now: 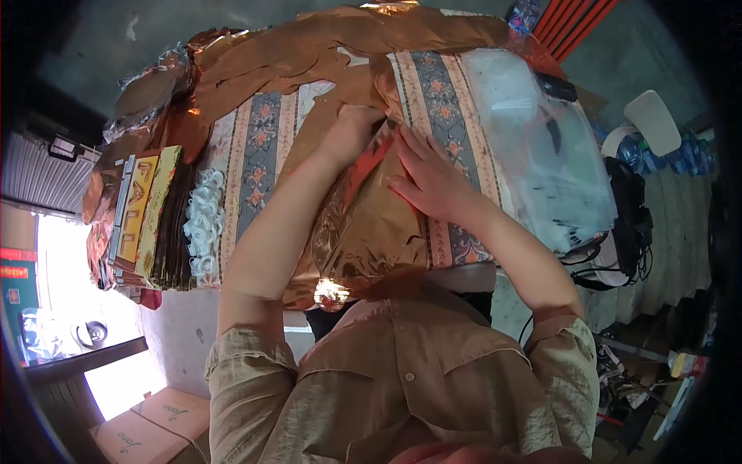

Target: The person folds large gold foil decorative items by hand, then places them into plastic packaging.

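- Right hand (439, 184) spread flat on the bronze foil (382, 232), likely steadying it.
- Left hand (352, 135) curled at its far end; can't tell if it grips.
- Foil lies on the worktop (265, 131), close for reach.

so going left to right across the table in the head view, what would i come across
stack of printed yellow packs, pile of white loops, left hand, right hand, clear plastic sheets
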`<state>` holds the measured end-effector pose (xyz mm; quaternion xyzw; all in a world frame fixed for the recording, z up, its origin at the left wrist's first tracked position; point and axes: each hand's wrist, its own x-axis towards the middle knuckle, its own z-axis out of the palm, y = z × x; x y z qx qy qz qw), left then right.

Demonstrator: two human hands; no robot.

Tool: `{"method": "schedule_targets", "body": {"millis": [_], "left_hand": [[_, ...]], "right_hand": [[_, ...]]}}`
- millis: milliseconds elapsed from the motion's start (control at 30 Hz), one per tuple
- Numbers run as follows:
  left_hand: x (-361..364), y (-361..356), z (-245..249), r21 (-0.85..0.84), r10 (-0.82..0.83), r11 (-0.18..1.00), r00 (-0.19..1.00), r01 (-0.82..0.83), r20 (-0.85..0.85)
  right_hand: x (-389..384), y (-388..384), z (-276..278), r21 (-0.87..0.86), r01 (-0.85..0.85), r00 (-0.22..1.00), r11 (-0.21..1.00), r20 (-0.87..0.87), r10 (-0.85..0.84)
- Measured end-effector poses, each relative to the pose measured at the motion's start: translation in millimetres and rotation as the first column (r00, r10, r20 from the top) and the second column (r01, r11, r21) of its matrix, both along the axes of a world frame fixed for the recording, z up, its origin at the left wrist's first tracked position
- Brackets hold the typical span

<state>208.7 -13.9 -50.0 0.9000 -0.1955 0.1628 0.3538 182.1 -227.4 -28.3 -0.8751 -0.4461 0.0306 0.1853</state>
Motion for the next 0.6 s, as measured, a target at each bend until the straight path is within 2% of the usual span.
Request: {"method": "schedule_targets", "body": {"millis": [33, 100, 200, 333, 400, 533, 567, 600], "left_hand": [[-2, 0, 0, -0.002, -0.002, 1.0, 1.0, 0.002, -0.008], [-2, -1, 4, 0.108, 0.038, 0.994, 0.997, -0.031, -0.066], [-8, -6, 9, 0.071, 0.122, 0.991, 0.978, -0.111, -0.167], [-5, -3, 6, 0.123, 0.118, 0.987, 0.981, -0.099, -0.154], [-7, -4, 10, 0.094, 0.156, 0.986, 0.959, -0.137, -0.238], [-2, 0, 4, 0.087, 0.161, 0.986, 0.962, -0.145, -0.222], [-1, 1, 1, -0.159, 0.072, 0.98, 0.959, -0.12, -0.275], [1, 3, -1, -0.396, -0.024, 0.913, 0.954, -0.1, -0.298]], "right_hand": [[-4, 3, -2, -0.002, 0.002, 1.0, 1.0, -0.008, -0.002], [-7, 9, -4, -0.048, 0.035, 0.997, 0.998, 0.075, -0.031], [-10, 10, -3, -0.075, 0.036, 0.996, 0.997, 0.084, -0.03], [-12, 9, -11, -0.046, 0.031, 0.988, 0.998, 0.152, -0.024], [-13, 10, -13, -0.061, 0.047, 0.979, 0.997, 0.203, -0.034], [-13, 9, -13, -0.061, 0.046, 0.973, 0.997, 0.229, -0.03], [-14, 9, -13, -0.062, 0.042, 0.975, 0.997, 0.222, -0.028], [-13, 10, -12, -0.06, 0.037, 0.975, 0.998, 0.221, -0.023]]}}
